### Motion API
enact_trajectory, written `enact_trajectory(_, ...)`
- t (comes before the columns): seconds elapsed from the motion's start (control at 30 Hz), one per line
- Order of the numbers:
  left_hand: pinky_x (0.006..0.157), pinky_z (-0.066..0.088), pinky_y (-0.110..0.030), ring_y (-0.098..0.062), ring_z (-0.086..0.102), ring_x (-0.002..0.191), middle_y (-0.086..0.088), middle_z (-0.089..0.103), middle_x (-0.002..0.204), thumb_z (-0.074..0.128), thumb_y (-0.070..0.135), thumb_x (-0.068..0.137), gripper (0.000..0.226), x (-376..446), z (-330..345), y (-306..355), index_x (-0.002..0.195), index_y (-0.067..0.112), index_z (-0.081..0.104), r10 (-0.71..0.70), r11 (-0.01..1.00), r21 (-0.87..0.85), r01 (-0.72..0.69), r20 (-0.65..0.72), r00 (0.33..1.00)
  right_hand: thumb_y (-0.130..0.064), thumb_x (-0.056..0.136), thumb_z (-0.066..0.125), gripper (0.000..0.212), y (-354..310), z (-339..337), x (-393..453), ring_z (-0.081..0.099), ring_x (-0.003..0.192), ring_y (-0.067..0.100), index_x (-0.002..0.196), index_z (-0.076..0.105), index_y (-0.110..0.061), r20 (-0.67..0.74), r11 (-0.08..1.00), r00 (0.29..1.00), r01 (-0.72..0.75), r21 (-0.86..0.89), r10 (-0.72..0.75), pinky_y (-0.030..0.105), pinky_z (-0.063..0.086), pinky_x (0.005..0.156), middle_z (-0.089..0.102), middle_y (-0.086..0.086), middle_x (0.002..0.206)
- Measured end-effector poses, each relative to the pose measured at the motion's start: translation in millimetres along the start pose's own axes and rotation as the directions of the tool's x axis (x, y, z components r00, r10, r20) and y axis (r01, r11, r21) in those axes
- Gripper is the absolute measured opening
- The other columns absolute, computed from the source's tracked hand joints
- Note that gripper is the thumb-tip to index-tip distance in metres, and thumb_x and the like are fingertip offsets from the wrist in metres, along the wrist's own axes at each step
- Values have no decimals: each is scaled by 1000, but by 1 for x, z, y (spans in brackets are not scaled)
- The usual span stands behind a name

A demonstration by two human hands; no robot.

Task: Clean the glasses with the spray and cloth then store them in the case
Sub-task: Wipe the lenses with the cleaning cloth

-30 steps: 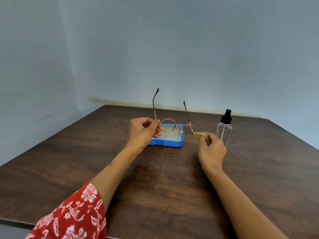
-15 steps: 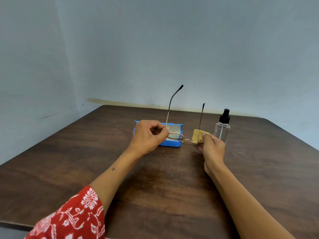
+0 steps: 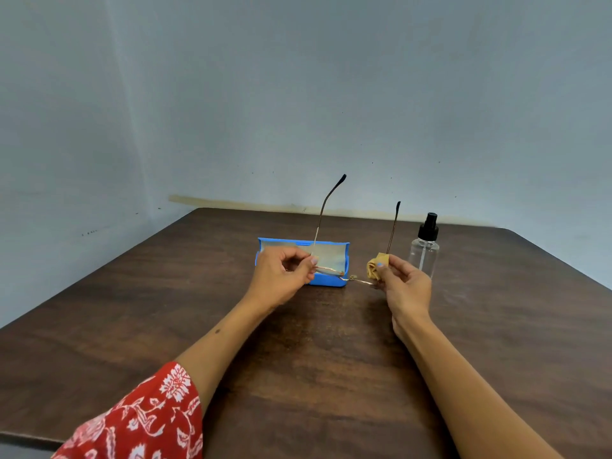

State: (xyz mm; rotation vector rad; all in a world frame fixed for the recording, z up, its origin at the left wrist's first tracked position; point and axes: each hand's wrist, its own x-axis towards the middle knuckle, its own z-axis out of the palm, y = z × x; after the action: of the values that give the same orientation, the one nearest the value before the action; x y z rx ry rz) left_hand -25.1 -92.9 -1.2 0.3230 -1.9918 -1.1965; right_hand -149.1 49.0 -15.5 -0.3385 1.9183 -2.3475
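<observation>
Thin metal-framed glasses (image 3: 344,278) hang between my two hands above the table, lenses nearly flat and both temples pointing up. My left hand (image 3: 284,276) pinches the left end of the frame. My right hand (image 3: 402,286) pinches a folded yellow cloth (image 3: 376,268) against the right lens. Behind my left hand lies the open blue case (image 3: 328,279) with a pale lining. The clear spray bottle (image 3: 425,250) with a black pump stands upright just right of my right hand.
The dark wooden table (image 3: 314,342) runs to a grey wall at the back and a corner on the left. Its right edge slants away past the bottle. A red patterned sleeve (image 3: 139,422) covers my left upper arm.
The glasses have tipped from facing me to lenses flat with temples upright. Both hands have dropped slightly toward the table, and the cloth now sits on the right lens.
</observation>
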Motion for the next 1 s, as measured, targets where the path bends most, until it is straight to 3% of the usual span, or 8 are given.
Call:
enact_trajectory(0.1, 67, 59, -31, -20, 69, 68, -6, 69, 72, 62, 12, 87, 11, -2, 7, -6, 82, 6, 70, -21, 999, 50, 21, -3, 1000, -6, 89, 61, 28, 0, -2, -2, 63, 88, 14, 117, 61, -4, -20, 994, 997, 70, -84, -72, 21, 54, 72, 67, 6, 98)
enact_trajectory(0.2, 68, 58, -37, -21, 68, 66, -1, 69, 69, 61, 14, 88, 15, -1, 15, -9, 78, 8, 69, 26, 988, 152, -20, -37, 999, -7, 90, 60, 25, 2, -4, -2, 63, 86, 12, 115, 63, -5, -41, 978, 990, 124, -167, -132, 27, 54, 81, 67, 2, 92)
enact_trajectory(0.3, 69, 57, -34, -20, 68, 69, -2, 69, 72, 61, 15, 88, 14, 2, 19, -11, 81, 8, 69, 69, 973, 223, -63, -17, 997, -9, 91, 58, 25, 1, -4, -2, 62, 88, 10, 116, 62, -8, -47, 967, 987, 140, -215, -153, 22, 48, 80, 66, 0, 94)
enact_trajectory(0.47, 66, 59, -25, -17, 70, 66, -5, 69, 73, 64, 10, 86, 11, 4, 14, -15, 91, 2, 68, -103, 995, 8, 103, 9, 995, -9, 92, 57, 21, 0, -3, -5, 59, 87, 10, 113, 63, -9, -24, 948, 981, 179, -264, -192, 27, 51, 85, 64, -1, 94)
enact_trajectory(0.6, 60, 57, -20, -11, 68, 57, -11, 67, 68, 67, -5, 79, 15, 5, 9, -12, 93, 2, 65, -213, 962, -143, 231, 133, 968, -11, 93, 57, 20, -2, -5, -5, 58, 86, 9, 112, 63, -10, -37, 933, 974, 204, -297, -225, 16, 43, 75, 64, 0, 95)
enact_trajectory(0.7, 58, 58, -21, -13, 68, 55, -10, 67, 62, 68, -7, 77, 11, 6, 6, -8, 82, 3, 66, -229, 955, -147, 258, 190, 955, -13, 93, 57, 21, -4, -6, -7, 57, 83, 8, 113, 62, -11, -50, 913, 961, 242, -330, -273, 10, 40, 70, 64, -2, 93)
enact_trajectory(0.9, 57, 57, -22, -16, 69, 58, -11, 68, 63, 68, -9, 76, 9, 2, 4, -1, 81, -2, 66, -201, 964, -111, 241, 285, 937, -14, 92, 58, 31, -10, -8, -8, 59, 100, 15, 122, 57, -8, -137, 862, 892, 362, -354, -430, 22, 45, 85, 63, 4, 110)
enact_trajectory(1.0, 60, 58, -22, -19, 71, 64, -11, 70, 66, 70, -7, 75, 9, 0, 4, -2, 81, -1, 67, -223, 962, -78, 262, 333, 916, -12, 92, 57, 33, -14, -9, -9, 57, 101, 13, 125, 55, -9, -177, 835, 841, 437, -334, -511, 21, 45, 85, 61, 4, 113)
